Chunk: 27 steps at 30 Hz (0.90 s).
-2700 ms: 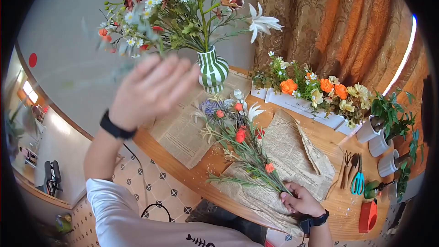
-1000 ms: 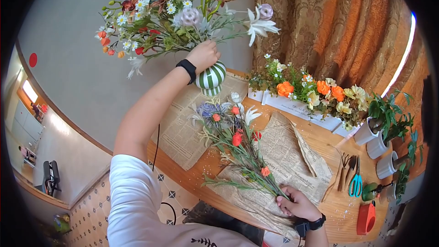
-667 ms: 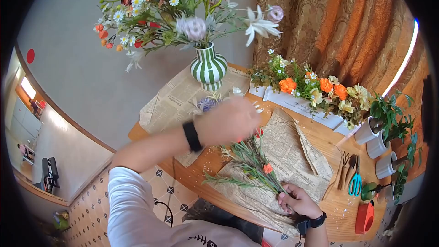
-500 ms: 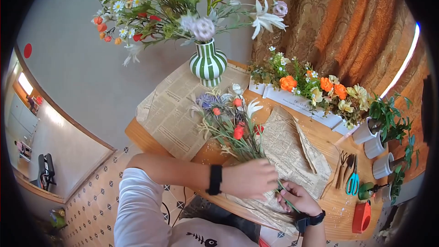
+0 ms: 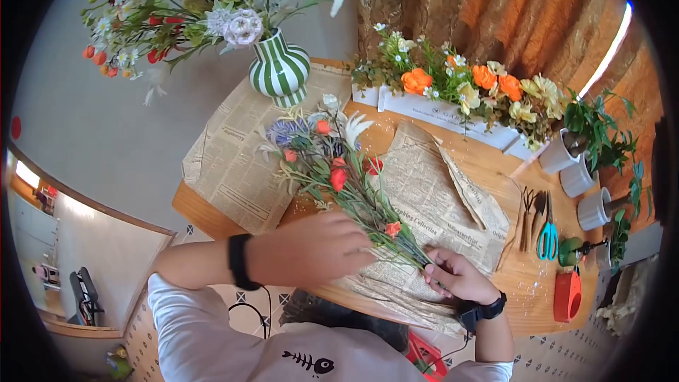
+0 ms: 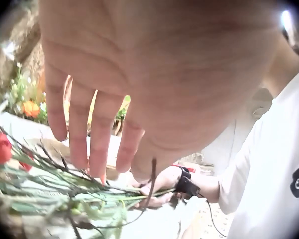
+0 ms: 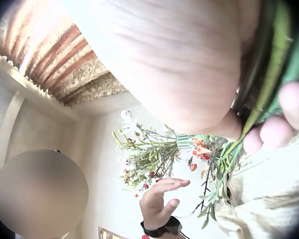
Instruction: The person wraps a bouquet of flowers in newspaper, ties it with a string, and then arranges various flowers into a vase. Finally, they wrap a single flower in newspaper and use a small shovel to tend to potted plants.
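My right hand grips the stem ends of a bunch of artificial flowers with red, white and purple blooms, laid over printed paper. In the right wrist view, green stems pass between its thumb and fingers. The left hand hovers beside the bunch, over the table's near edge, fingers straight. The right wrist view shows this left hand with the thumb apart from the fingers and nothing between them. A green-and-white striped vase behind the bunch holds a large arrangement, with a pale purple flower low at its front.
Printed wrapping paper covers parts of the wooden table. A white planter of orange and cream flowers stands along the back. To the right are small potted plants, turquoise-handled scissors, small garden tools and a red object.
My left hand carried a stem to the vase, left it there, came down to the stems by the right hand, then drew back left. The right hand kept its grip. The head view shifted.
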Each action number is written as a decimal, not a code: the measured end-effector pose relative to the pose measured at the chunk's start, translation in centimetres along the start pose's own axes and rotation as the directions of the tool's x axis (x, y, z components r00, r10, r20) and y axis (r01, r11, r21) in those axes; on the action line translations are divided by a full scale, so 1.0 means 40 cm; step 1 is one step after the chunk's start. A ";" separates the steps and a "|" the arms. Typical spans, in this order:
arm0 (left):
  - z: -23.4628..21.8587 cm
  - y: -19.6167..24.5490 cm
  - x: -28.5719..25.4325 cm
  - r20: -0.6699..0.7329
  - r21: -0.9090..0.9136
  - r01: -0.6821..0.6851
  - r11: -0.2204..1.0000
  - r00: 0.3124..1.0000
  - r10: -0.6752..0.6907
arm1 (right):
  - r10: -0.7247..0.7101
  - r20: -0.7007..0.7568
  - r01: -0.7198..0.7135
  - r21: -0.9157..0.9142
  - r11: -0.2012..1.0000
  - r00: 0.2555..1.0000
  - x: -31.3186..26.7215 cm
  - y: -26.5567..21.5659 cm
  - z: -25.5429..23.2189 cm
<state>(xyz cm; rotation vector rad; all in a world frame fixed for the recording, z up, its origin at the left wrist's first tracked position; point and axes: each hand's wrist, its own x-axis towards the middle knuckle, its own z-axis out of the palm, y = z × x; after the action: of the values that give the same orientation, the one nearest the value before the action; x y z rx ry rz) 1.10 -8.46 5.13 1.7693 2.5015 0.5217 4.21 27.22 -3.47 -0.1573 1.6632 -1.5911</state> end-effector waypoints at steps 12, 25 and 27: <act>0.115 0.237 0.085 -0.130 -0.079 -0.117 0.990 0.986 0.107 | -0.003 -0.053 0.002 -0.026 1.000 0.999 0.008 0.013 0.009; 0.250 0.067 0.192 -0.209 0.349 0.066 0.935 0.978 0.008 | -0.114 -0.013 0.114 -0.005 0.994 0.993 0.012 0.052 0.003; 0.252 0.066 0.185 -0.212 0.382 0.061 0.922 0.977 0.023 | -0.105 -0.019 0.105 -0.014 0.994 0.994 0.013 0.044 0.004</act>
<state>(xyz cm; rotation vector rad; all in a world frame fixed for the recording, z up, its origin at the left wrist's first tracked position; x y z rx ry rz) 3.09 1.66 -2.40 1.8961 2.9374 0.2332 4.72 27.12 -5.25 -0.2392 1.7049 -1.6650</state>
